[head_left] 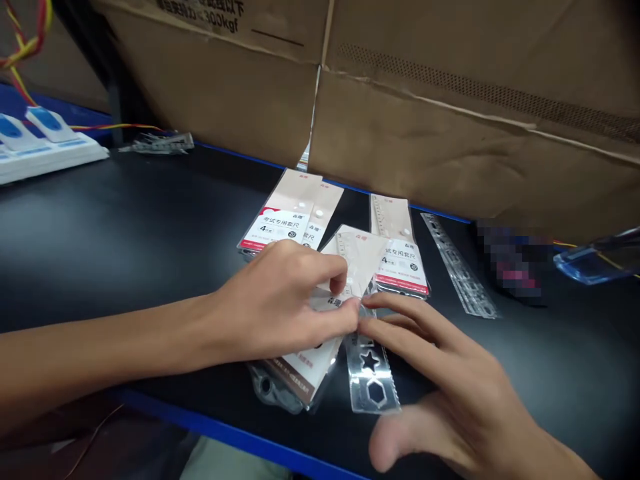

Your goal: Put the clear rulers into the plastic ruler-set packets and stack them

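My left hand [280,293] lies over a packet of a ruler set [303,367], its fingers curled and its thumb pressed near the packet's edge. The packet's pale upper part [360,250] shows beyond my knuckles. Beside it lies a clear stencil ruler [373,377] with star and hexagon cut-outs. My right hand [450,373] reaches over this ruler, fingers stretched out and thumb apart near its lower end. The fingertips of both hands meet at the ruler's upper part, where the exact contact is hidden.
Two overlapping ruler-set packets [280,220] lie behind my left hand, another packet [400,257] to the right. Farther right are clear rulers [457,267] and a blurred dark object [515,263]. A power strip [55,153] and a clear plastic pile [157,143] sit left. Cardboard [425,127] stands behind.
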The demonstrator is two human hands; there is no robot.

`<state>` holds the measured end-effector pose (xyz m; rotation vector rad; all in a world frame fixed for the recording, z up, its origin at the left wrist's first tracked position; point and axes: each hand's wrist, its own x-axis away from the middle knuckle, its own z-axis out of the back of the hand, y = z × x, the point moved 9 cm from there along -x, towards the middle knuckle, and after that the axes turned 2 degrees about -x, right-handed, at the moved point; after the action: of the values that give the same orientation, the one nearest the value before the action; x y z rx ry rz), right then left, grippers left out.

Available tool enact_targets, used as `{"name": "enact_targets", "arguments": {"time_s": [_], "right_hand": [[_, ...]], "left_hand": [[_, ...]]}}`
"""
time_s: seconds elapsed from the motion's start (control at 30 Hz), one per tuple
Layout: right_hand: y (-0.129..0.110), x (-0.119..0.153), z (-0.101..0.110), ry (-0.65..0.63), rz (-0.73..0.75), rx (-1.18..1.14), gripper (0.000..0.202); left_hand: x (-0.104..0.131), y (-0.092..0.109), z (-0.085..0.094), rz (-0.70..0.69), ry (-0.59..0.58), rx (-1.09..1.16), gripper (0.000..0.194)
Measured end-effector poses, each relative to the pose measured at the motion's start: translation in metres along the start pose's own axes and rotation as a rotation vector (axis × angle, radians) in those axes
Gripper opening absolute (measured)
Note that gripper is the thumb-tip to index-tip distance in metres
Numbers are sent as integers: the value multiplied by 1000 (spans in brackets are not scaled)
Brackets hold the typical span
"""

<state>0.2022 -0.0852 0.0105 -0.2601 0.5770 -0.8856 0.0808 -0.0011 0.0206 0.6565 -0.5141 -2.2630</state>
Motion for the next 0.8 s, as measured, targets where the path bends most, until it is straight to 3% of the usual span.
{"name": "enact_targets", "arguments": {"time_s": [0.2,0.3,0.47,0.8], "right_hand": [[-10,-8,-6,-95,55,172,63],[-12,-8,-6,-81,64,203,61],[-13,-8,-6,-18,41,141,61],[-10,1,-23,-176,41,29,40]], "left_hand": [[1,-4,-4,23,-18,25,14],[2,-3,-6,16,-30,25,13],[4,2,-8,-23,-38,19,13],[5,7,-11,-109,-48,-21,14]]}}
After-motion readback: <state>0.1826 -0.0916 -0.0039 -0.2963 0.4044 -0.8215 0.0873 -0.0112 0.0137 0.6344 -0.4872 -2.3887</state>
